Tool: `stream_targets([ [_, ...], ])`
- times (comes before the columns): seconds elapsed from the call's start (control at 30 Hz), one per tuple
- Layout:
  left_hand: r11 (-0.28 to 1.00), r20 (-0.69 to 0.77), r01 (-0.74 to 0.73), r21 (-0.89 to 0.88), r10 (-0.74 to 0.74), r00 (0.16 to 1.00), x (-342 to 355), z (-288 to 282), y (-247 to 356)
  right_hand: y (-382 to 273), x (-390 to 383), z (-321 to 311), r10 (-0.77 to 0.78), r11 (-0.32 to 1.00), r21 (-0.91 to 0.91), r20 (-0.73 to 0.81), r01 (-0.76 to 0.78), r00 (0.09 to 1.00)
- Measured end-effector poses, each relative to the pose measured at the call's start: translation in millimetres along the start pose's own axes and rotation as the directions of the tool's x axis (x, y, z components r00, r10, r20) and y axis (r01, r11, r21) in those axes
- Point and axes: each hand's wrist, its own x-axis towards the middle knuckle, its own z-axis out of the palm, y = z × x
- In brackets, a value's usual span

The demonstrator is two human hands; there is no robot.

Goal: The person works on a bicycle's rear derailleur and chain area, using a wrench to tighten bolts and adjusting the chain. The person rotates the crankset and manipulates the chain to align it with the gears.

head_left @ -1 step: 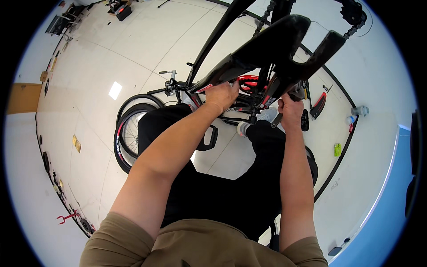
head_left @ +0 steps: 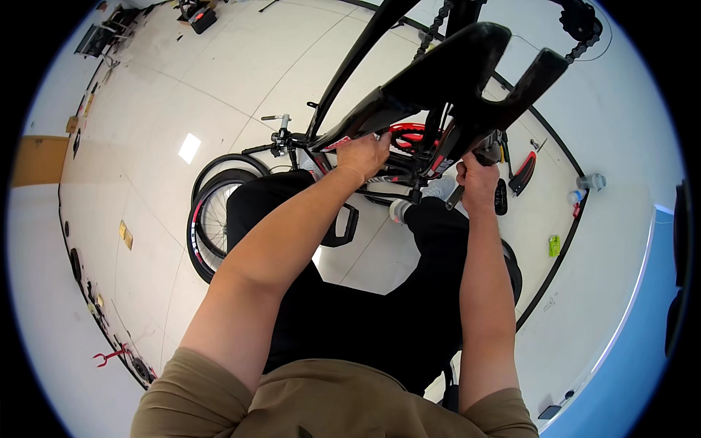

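Observation:
A black bicycle frame (head_left: 431, 77) with red markings rises in front of me, its broad glossy part close to the camera. My left hand (head_left: 363, 155) is closed around its lower left part, fingers partly hidden behind it. Just beyond that hand shows a red chainring (head_left: 406, 131). My right hand (head_left: 478, 182) makes a fist around a dark metal wrench-like tool (head_left: 454, 198), whose end sticks out below; its upper part lies against the bike and is partly hidden. A black pedal (head_left: 343, 226) hangs between my knees.
Bicycle wheels (head_left: 192, 241) lie by my left leg, with handlebars (head_left: 281, 135) beyond. Right of the bike are a red and black saddle (head_left: 522, 174), a clear bottle (head_left: 591, 181) and a green packet (head_left: 554, 246). A toolbox (head_left: 203, 21) stands far left; small parts line the left wall.

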Motion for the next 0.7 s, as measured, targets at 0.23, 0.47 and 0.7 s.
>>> stream_targets([
  [0.23,0.999,0.074,0.011,0.042,-0.014,0.997,4.2,1.3,-7.7,1.4,0.6,-1.6,0.003,1.0,0.014,0.012,-0.003,1.0],
  [0.47,0.993,-0.001,0.054,0.106,-0.054,0.999,10.9,21.1,-21.5,1.0,0.6,-0.3,0.011,1.0,0.004,0.002,-0.011,1.0],
  [0.7,0.982,0.033,0.051,0.184,-0.058,0.998,9.1,11.8,-9.9,-2.0,-1.4,0.2,0.012,1.0,0.011,0.01,-0.013,1.0],
])
